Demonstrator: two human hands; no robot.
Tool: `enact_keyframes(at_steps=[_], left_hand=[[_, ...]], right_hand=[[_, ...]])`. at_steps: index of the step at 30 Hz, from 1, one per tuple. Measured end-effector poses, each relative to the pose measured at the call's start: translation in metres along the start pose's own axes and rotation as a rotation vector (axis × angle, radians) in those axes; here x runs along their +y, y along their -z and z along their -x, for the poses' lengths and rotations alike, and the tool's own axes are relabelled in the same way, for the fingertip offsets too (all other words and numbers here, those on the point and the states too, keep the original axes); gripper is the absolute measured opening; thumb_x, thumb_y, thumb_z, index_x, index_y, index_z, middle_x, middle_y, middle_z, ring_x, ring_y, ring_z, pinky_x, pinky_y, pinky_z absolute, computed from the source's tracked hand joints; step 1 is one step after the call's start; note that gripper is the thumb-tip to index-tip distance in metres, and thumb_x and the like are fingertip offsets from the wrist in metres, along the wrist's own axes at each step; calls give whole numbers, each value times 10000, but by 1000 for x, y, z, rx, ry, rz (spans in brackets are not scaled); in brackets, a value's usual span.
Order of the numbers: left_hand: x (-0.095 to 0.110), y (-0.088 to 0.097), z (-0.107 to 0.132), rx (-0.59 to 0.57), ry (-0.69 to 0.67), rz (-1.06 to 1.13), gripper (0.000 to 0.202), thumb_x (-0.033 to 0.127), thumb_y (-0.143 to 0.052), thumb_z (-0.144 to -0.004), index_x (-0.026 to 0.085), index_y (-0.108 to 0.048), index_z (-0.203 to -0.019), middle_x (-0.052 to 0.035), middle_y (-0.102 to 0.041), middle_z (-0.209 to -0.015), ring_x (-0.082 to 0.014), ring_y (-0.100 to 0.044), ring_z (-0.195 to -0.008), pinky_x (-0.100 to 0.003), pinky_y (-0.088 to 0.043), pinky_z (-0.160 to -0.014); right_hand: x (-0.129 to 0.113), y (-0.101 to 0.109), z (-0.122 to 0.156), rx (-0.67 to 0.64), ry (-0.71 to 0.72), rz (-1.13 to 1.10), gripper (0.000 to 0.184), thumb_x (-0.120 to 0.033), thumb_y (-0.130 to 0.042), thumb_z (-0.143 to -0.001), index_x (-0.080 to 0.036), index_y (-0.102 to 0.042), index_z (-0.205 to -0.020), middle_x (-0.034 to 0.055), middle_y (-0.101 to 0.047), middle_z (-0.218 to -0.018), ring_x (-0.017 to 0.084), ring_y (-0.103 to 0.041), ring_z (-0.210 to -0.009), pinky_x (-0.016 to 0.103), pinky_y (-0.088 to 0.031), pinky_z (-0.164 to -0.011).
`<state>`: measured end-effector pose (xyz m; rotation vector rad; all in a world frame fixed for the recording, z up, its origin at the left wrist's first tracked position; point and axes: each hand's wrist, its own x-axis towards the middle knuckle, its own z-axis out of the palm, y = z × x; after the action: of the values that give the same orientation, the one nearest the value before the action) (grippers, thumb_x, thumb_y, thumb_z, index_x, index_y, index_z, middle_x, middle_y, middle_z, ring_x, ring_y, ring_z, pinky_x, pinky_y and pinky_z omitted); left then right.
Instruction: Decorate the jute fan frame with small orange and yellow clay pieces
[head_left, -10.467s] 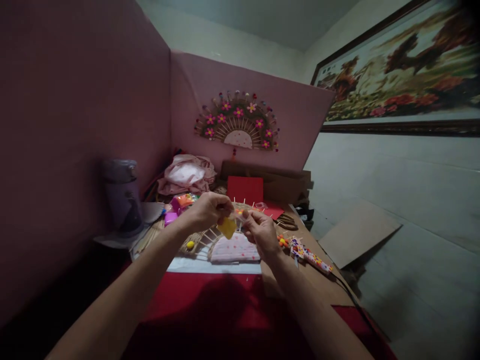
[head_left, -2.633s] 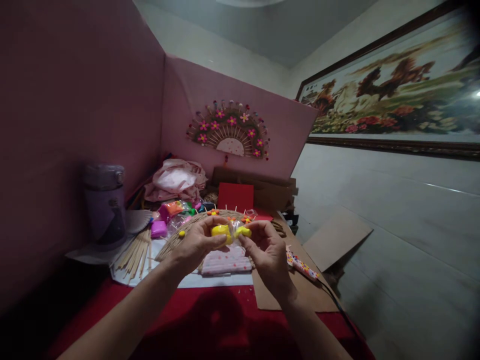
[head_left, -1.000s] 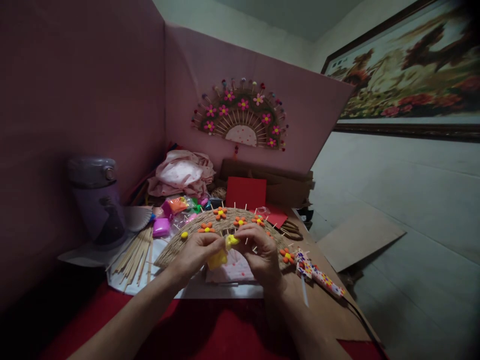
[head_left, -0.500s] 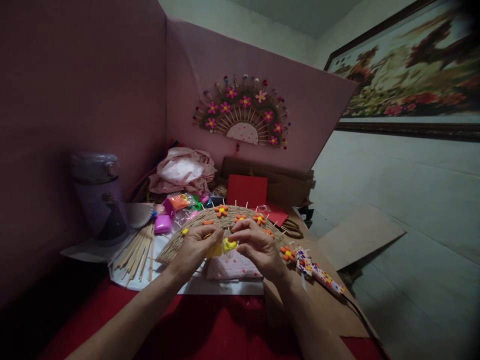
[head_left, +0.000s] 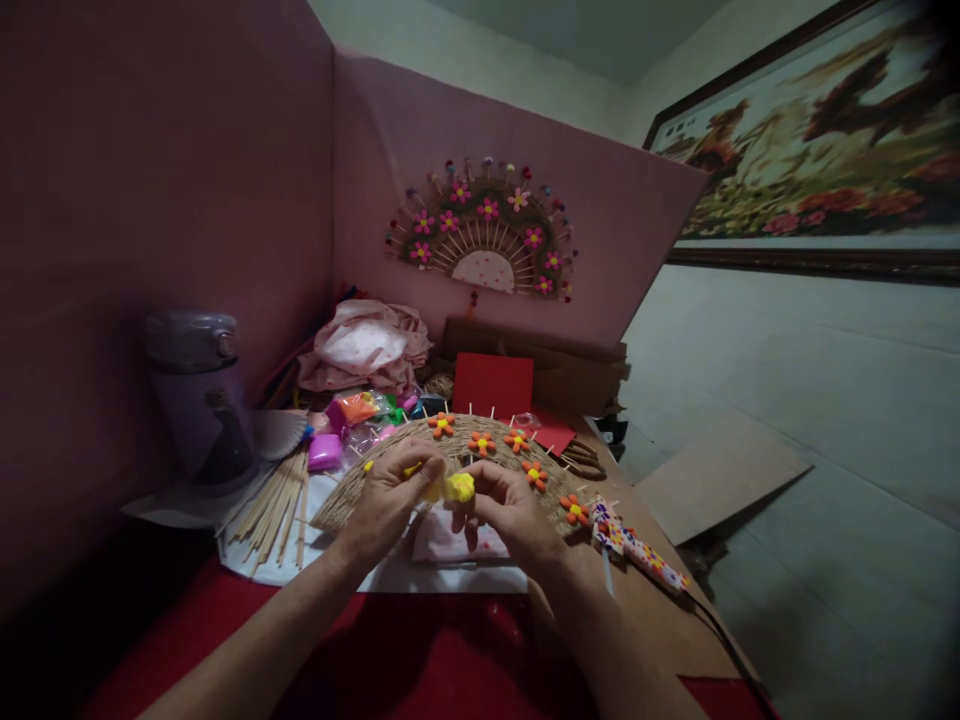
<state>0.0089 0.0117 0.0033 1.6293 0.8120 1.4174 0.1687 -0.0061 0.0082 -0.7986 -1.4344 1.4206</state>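
The right hand (head_left: 510, 510) is now lowered beside the yellow lump (head_left: 460, 487) over the rope fan (head_left: 405, 432), its grip unclear; the wrapper (head_left: 432, 489) is pinched by the left hand (head_left: 390, 490), so both sides seem steadied.

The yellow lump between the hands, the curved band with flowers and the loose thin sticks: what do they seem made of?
The yellow lump: probably soft clay or putty, judging by its uneven, pinched shape; finish unclear. The curved band: seemingly twine, rough and matt, with strands following the arc. The thin sticks: likely bare wood or bamboo, pale and dull.
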Motion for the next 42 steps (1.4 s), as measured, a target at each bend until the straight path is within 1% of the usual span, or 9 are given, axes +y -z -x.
enact_keyframes(at_steps=[4,7,11,17,25,30,35,39,42], left_hand=[[0,0,1,80,-116,-176,203,331,-523,-853,184,-643,-781,-50,-596,-903,-182,-545,-872,-317,-438,-794],[5,-2,6,217,-369,-447,139,256,-564,-831,214,-643,-937,-62,-581,-1003,-213,-501,-1002,-390,-391,-904],[10,-6,12,149,-676,-698,178,220,-660,-749,220,-641,-926,-72,-556,-1023,-251,-454,-1050,-455,-372,-938],[9,-4,11,115,-737,-841,145,205,-612,-783,200,-604,-927,-83,-570,-999,-255,-460,-1041,-467,-387,-925],[7,1,7,35,-693,-862,81,150,-494,-841,170,-565,-874,-95,-602,-948,-209,-542,-879,-360,-449,-764],[5,1,7,-33,-619,-829,142,165,-463,-865,174,-590,-802,-75,-610,-869,-175,-561,-803,-309,-453,-707],[3,-1,11,-42,-490,-727,109,123,-481,-836,169,-565,-785,-59,-592,-836,-149,-555,-733,-277,-443,-640],[7,-2,13,66,-278,-509,99,141,-557,-777,173,-534,-867,-26,-561,-803,-124,-518,-660,-254,-431,-579],[12,0,11,-38,-49,-173,160,219,-625,-753,167,-569,-894,-24,-581,-805,-121,-527,-674,-242,-439,-575]], right_hand=[[2,-3,1,118,34,58,210,-320,-646,-747,-151,-528,-708,-25,-586,-604,77,-530,-427,151,-397,-322],[7,-6,3,207,80,143,221,-340,-608,-784,-162,-506,-703,-42,-557,-552,61,-477,-371,143,-353,-296],[11,-9,8,242,138,329,196,-333,-540,-847,-174,-505,-739,-52,-516,-515,69,-478,-405,155,-378,-353],[11,-10,12,253,225,495,169,-299,-442,-909,-179,-498,-803,-45,-503,-563,81,-497,-452,192,-408,-441],[11,-12,13,317,322,588,135,-279,-402,-926,-194,-477,-854,-36,-484,-626,94,-486,-496,211,-391,-473],[12,-10,14,324,518,871,97,-193,-412,-888,-190,-502,-853,18,-536,-735,138,-529,-637,250,-414,-579],[14,-7,14,263,632,1155,106,-144,-389,-878,-194,-469,-830,14,-514,-701,145,-506,-609,266,-370,-572],[15,-8,16,222,669,1199,89,-142,-407,-871,-198,-465,-831,13,-517,-703,141,-493,-595,269,-358,-569],[13,-9,17,266,686,1121,98,-123,-405,-864,-197,-470,-863,17,-527,-724,145,-516,-631,268,-382,-588]])
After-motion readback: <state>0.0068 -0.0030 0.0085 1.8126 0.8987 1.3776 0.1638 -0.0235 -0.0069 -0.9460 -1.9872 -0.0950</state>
